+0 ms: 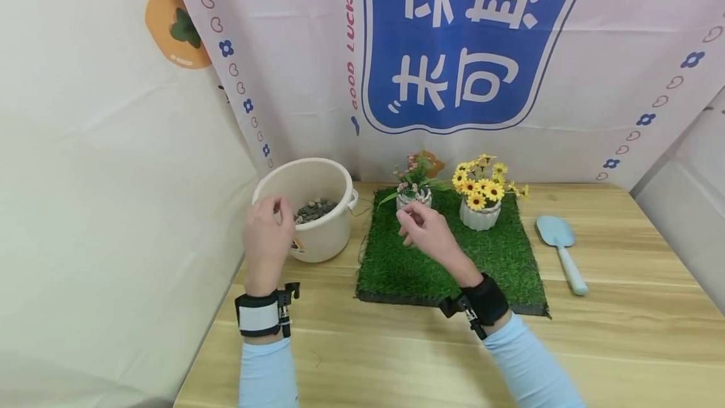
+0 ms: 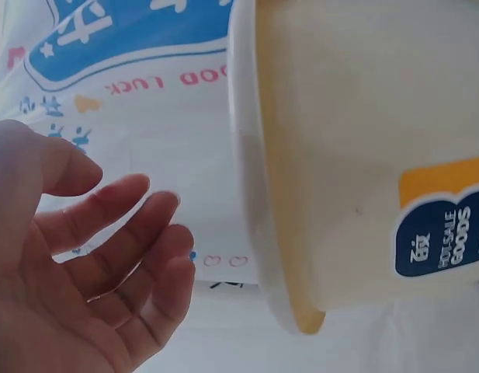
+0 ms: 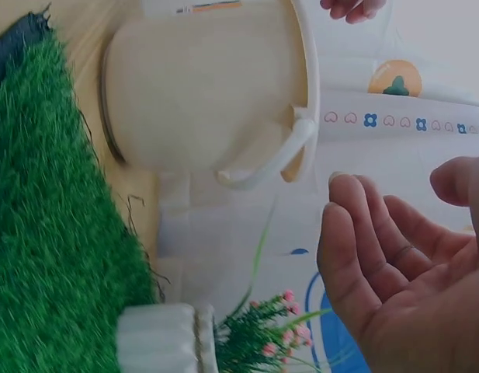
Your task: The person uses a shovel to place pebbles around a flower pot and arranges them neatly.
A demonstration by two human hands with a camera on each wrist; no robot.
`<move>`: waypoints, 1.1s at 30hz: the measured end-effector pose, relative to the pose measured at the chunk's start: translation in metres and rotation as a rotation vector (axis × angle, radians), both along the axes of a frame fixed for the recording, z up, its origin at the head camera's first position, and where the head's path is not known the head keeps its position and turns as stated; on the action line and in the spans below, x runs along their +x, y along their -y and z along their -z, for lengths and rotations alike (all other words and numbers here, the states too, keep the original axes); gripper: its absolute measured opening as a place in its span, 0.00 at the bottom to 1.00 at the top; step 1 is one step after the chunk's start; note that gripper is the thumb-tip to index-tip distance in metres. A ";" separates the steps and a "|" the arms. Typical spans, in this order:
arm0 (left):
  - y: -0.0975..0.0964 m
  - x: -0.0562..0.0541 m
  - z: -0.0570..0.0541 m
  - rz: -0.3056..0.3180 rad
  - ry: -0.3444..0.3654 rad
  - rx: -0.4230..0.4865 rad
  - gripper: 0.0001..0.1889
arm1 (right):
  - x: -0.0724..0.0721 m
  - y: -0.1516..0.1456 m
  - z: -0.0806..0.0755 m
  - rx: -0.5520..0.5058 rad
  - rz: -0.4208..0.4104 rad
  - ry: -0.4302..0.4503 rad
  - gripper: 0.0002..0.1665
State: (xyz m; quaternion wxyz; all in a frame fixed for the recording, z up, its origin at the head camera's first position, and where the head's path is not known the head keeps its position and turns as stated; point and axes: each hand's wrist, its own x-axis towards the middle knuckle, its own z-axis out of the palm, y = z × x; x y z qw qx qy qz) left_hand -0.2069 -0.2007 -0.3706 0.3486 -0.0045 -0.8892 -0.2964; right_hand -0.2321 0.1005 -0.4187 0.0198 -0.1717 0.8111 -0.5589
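Observation:
Both hands are raised in the head view, their fingers loosely curled with nothing between them. The left hand (image 1: 267, 235) hovers at the front left rim of a cream plastic bucket (image 1: 325, 244), and in the left wrist view its bent fingers (image 2: 134, 241) stand apart from the rim. Grey pebbles (image 1: 317, 209) lie inside the bucket, partly hidden by that hand. Over a green artificial turf mat (image 1: 396, 276) is the right hand (image 1: 432, 235), overlapping a small white pot of pink flowers (image 1: 416, 175) in the head view. The right wrist view shows its palm bare, fingers bent.
A white ribbed pot of yellow flowers (image 1: 479, 216) stands on the turf, right of the pink ones. Farther right, a light blue hand shovel (image 1: 565, 260) lies on the wooden table (image 1: 368, 357). A printed cloth (image 1: 317, 80) hangs behind the table.

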 end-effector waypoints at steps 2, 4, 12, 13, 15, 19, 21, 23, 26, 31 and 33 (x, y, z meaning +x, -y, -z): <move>0.004 -0.003 0.001 -0.025 -0.011 0.008 0.15 | 0.000 0.004 0.002 -0.020 -0.006 0.017 0.22; 0.008 -0.007 0.002 -0.043 -0.018 0.023 0.15 | -0.001 0.007 0.003 -0.040 -0.015 0.034 0.21; 0.033 -0.026 0.008 -0.157 -0.033 0.110 0.16 | -0.003 0.025 0.009 -0.051 -0.044 0.066 0.18; 0.037 -0.028 0.009 -0.172 -0.028 0.123 0.16 | -0.004 0.026 0.010 -0.055 -0.048 0.069 0.18; 0.042 -0.032 0.011 -0.191 0.000 0.143 0.17 | -0.005 0.029 0.012 -0.066 -0.054 0.069 0.18; 0.049 -0.037 0.018 -0.204 0.092 0.185 0.22 | -0.005 0.034 0.014 -0.078 -0.064 0.057 0.19; 0.051 -0.039 0.022 -0.209 0.149 0.210 0.24 | -0.004 0.036 0.015 -0.082 -0.072 0.052 0.19; 0.053 -0.041 0.025 -0.214 0.204 0.239 0.26 | -0.004 0.039 0.015 -0.079 -0.080 0.052 0.18; 0.056 -0.042 0.027 -0.225 0.269 0.286 0.31 | -0.003 0.043 0.017 -0.054 -0.091 0.041 0.17; 0.064 -0.047 0.028 -0.243 0.320 0.326 0.36 | -0.007 0.052 0.021 -0.016 -0.094 0.019 0.14; 0.068 -0.050 0.028 -0.246 0.338 0.327 0.37 | -0.010 0.056 0.024 -0.023 -0.093 0.024 0.13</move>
